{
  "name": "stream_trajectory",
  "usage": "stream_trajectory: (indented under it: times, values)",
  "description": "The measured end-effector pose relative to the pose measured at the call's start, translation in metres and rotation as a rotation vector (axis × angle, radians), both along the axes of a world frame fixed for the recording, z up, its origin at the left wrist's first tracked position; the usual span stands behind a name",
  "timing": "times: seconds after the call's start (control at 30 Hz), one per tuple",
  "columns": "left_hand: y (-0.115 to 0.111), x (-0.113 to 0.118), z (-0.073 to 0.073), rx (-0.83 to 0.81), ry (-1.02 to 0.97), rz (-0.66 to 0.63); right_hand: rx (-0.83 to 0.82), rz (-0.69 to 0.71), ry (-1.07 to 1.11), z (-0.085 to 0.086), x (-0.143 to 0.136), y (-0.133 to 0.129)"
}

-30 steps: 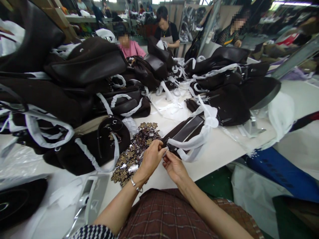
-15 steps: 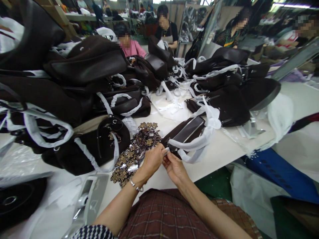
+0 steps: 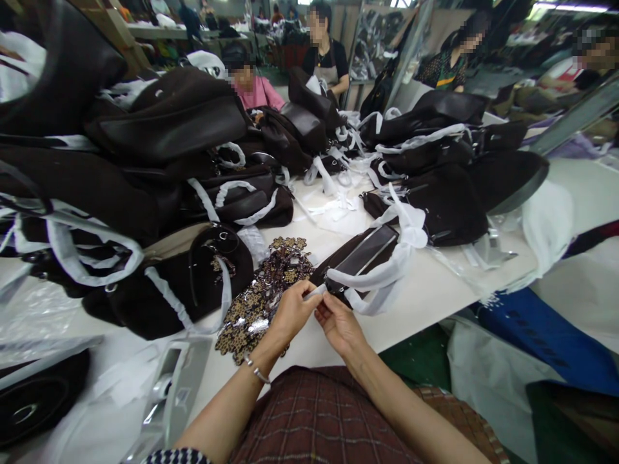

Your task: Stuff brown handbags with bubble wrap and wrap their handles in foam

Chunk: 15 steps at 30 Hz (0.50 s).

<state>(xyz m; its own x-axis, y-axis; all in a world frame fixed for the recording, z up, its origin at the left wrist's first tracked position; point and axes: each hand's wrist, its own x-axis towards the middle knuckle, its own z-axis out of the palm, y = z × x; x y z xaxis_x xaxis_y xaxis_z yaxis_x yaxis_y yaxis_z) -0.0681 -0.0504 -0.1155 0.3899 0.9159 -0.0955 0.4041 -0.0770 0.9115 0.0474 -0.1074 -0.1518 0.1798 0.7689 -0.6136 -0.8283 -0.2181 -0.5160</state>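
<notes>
A small dark brown bag with a glossy panel lies on the white table in front of me. White wrapping strips are wound around it. My left hand pinches the end of a white strip at the bag's near corner. My right hand meets it from the right, fingertips on the same strip end. A pile of patterned metal charms lies just left of my hands.
Dark brown handbags wrapped with white strips are stacked on the left and across the far side. Clear plastic bags lie at the near left. Several people work at the far end. A blue sack sits below the table's right edge.
My hands have stayed at the bag's near corner, fingers shifting slightly on the white strip end. My left wrist has turned a little. The bag has barely moved.
</notes>
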Motion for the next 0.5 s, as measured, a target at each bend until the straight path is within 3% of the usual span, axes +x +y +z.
stream_trajectory:
  times: [0.27, 0.4, 0.5]
  values:
    - [0.009, 0.004, -0.025, -0.348, -0.3, 0.068, 0.053, 0.063, -0.025, 0.002, 0.002, -0.004]
    - [0.009, 0.002, -0.021, -0.358, -0.299, 0.051, 0.009, 0.025, -0.004, 0.003, 0.002, -0.003]
    - [0.005, 0.003, -0.011, -0.239, -0.193, 0.032, 0.006, 0.004, 0.01, 0.004, 0.0, -0.002]
